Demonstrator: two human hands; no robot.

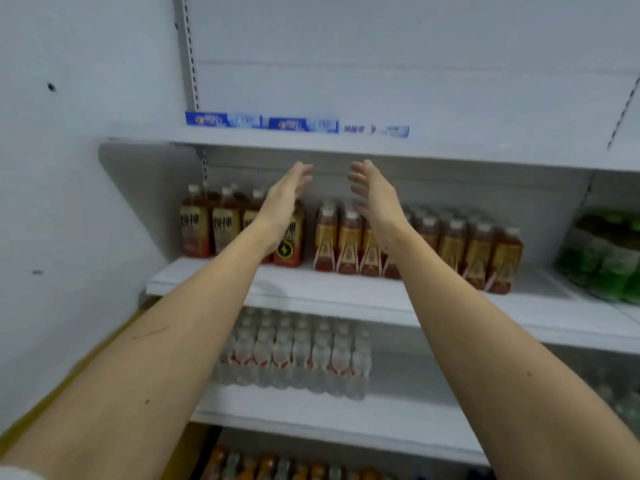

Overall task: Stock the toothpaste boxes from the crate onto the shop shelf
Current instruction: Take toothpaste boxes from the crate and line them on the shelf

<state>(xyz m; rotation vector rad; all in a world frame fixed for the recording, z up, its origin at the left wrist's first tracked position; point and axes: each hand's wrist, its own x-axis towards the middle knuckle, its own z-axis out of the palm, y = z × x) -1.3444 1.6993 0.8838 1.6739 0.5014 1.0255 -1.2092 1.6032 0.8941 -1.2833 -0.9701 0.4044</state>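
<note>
Three toothpaste boxes [297, 124] are seen lying end to end at the back of the top shelf [346, 147], from its left upright toward the middle: two blue ones and a paler one [376, 130] at the right. The rest of that shelf to the right is bare. No box is held. The left hand [289, 192] and right hand [372, 192] are raised just below the shelf edge, palms facing each other, fingers spread and relaxed, apart. The step is judged to lie between placements; a further box from the crate, which is not in view, is called for next. Brown bottles [349, 244] are ranged on the shelf below, too many and too blurred to be counted.
</note>
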